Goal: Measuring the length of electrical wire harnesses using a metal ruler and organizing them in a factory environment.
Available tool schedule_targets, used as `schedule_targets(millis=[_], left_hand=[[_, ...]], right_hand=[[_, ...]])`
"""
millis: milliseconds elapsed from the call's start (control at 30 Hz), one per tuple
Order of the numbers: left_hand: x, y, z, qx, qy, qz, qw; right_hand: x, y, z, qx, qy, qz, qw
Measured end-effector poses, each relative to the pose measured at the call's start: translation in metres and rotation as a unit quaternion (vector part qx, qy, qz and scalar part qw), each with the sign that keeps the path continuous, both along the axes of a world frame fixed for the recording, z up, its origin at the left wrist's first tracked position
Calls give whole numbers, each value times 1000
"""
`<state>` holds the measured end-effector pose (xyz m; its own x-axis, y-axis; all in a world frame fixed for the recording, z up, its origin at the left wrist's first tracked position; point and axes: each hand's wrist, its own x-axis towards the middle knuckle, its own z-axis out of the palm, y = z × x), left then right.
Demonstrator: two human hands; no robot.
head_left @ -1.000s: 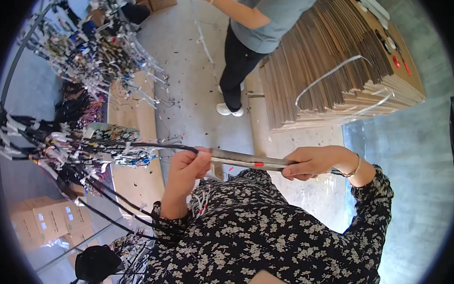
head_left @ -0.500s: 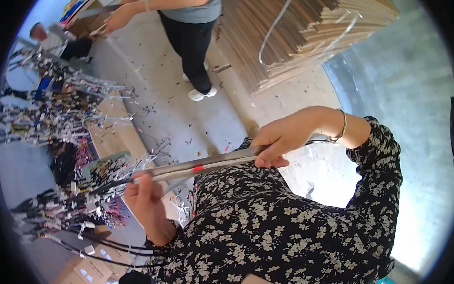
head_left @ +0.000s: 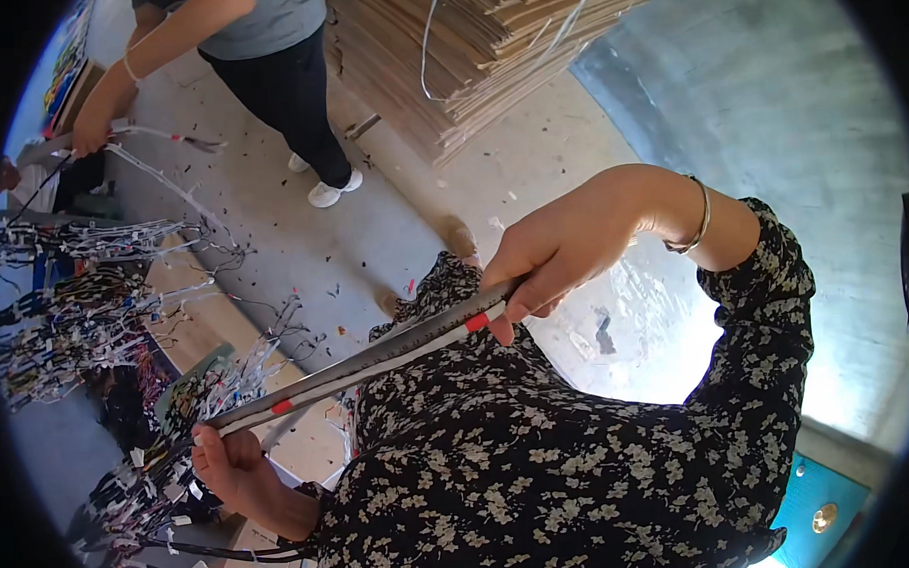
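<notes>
Two-handed hold on a grey graduated strip (head_left: 396, 342), with a white cable (head_left: 377, 366) running along its near edge. The strip slants in front of the dark floral garment (head_left: 540, 431), from near left to far right. The left hand (head_left: 239, 474) has its thumb and curled fingers pinching the near left end of strip and cable. The right hand (head_left: 573, 242) pinches the far right end between thumb and fingers. Two red bands mark the cable, the left red band (head_left: 282, 406) near the left hand and the right red band (head_left: 476, 323) just beside the right fingers.

The step in hand appears to be keeping the cable straight against the strip. Judged from this pose, the next move calls for a firm pinch at both ends, so that cable and graduations stay aligned.

Compared with half a second earlier, the hands stand farther apart in the view, the strip slants more steeply, and two red bands show between the hands instead of one. The co-worker (head_left: 272, 75) now appears farther left; the co-worker's hand (head_left: 93, 126) grips a pale cable bundle (head_left: 160, 174). The cardboard stack (head_left: 457, 59) has likewise shifted left in the view.
</notes>
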<state>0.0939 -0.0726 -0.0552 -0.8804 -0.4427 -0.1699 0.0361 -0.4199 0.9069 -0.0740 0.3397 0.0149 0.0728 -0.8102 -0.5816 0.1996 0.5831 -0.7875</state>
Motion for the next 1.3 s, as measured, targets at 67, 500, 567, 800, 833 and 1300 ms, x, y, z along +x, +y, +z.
schedule_targets(millis=[67, 500, 567, 800, 833, 1300], left_hand=[[-2, 0, 0, 0, 3, 4, 1000], [-4, 2, -1, -30, -46, 24, 998], [-3, -1, -3, -11, 1, 22, 1000], [0, -12, -11, -8, -4, 20, 1000], [0, -12, -11, -16, -24, 8, 1000], [-1, 2, 2, 10, 13, 14, 1000]], right_hand=[[2, -2, 0, 10, 0, -5, 1000], [4, -10, 23, 58, 51, 30, 997], [6, -11, 24, 25, 96, 15, 995], [6, -9, 25, 15, 91, 30, 995], [6, -9, 25, 19, 86, 28, 996], [5, -2, 36, -21, 46, 65, 997]])
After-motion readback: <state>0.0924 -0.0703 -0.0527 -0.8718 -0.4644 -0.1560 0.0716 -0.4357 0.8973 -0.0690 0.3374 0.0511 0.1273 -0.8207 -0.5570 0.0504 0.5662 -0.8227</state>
